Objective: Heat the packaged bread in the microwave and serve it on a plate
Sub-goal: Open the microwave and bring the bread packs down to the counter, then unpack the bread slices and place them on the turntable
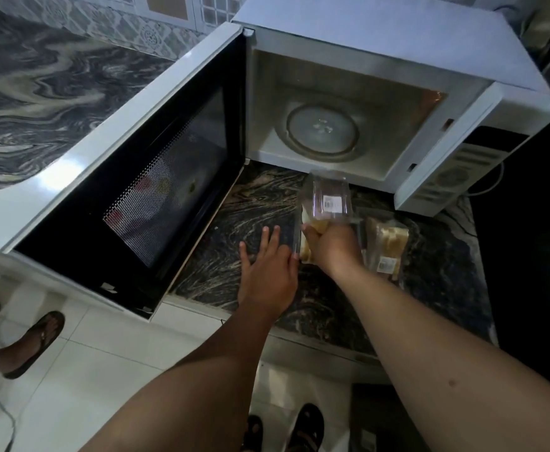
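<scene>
The white microwave stands on the dark marbled counter with its door swung wide open to the left. Its glass turntable is bare. My right hand grips a clear plastic bread package with a white label, held just in front of the oven's mouth. A second bread package lies on the counter to the right of that hand. My left hand rests flat on the counter beside the right one, fingers spread, holding nothing.
The open door juts over the counter's left side, past its edge. Another person's sandalled foot stands on the white floor tiles at lower left. My own sandalled feet show at the bottom. A white cable hangs beside the microwave's control panel.
</scene>
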